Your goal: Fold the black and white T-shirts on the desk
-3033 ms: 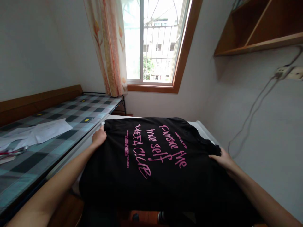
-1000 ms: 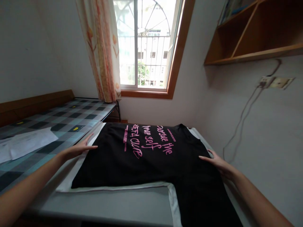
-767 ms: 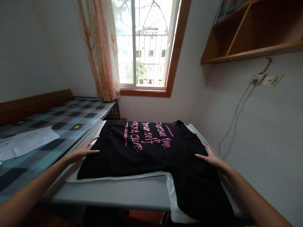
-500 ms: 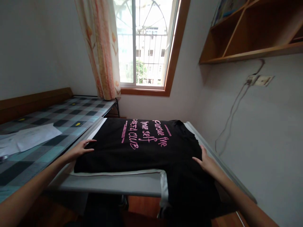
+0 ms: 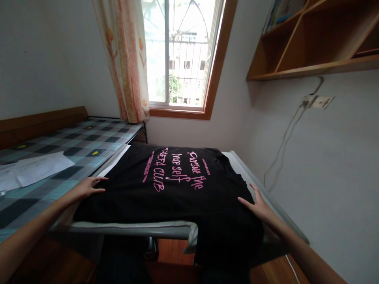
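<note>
A black T-shirt with pink lettering lies spread flat, its neck end to the right and its hem to the left. Beneath it is a light-coloured cloth or sheet, whose edge shows along the near side. Both rest on a grey-topped table, and a sleeve hangs over the near edge. My left hand is open at the hem, with thumb and fingers apart. At the shoulder on the right, my right hand is also open, its thumb over the black fabric.
A bed with a checked mattress stands to the left, with white papers on it. Ahead are a curtain and a window. A wooden shelf and a socket with a hanging cable are on the right wall.
The T-shirt has shifted left and nearer to me, with the cloth edge under it. My left hand has moved left, and the right hand's fingers have spread wider. The view has shifted slightly.
</note>
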### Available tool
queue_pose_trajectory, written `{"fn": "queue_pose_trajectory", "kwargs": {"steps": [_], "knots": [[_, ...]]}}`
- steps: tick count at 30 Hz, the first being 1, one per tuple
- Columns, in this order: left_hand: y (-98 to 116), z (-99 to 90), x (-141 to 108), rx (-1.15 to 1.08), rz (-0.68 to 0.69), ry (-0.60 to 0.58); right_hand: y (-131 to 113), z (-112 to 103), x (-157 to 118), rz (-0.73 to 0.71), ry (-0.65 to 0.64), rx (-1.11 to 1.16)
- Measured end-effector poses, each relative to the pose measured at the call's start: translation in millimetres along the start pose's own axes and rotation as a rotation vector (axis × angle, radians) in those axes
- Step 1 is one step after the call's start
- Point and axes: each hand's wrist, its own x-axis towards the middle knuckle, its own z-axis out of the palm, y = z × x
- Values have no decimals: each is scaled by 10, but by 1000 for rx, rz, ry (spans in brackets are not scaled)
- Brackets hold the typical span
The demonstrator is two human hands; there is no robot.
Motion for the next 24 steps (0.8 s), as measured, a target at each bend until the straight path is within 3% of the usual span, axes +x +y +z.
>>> {"fn": "queue_pose_trajectory", "kwargs": {"steps": [2,4,6,8,13,17,20,24], "knots": [[16,26,51,144,47,4,-53,-7,69,129,-47,119],[105,87,101,287,96,103,-87,4,84,178,-94,202],[260,189,156,333,177,156,-77,21,52,143,-117,223],[449,328,222,286,281,107,-13,33,3,67,-125,195],[870,713,428,139,458,9,230,-41,-46,-194,-9,-190],[1096,937,603,123,525,16,101,-90,0,-249,89,-607],[1290,1056,738,173,571,57,-262,128,161,-411,202,-746],[1601,1209,931,248,630,66,-778,823,613,-587,-25,-689]]}}
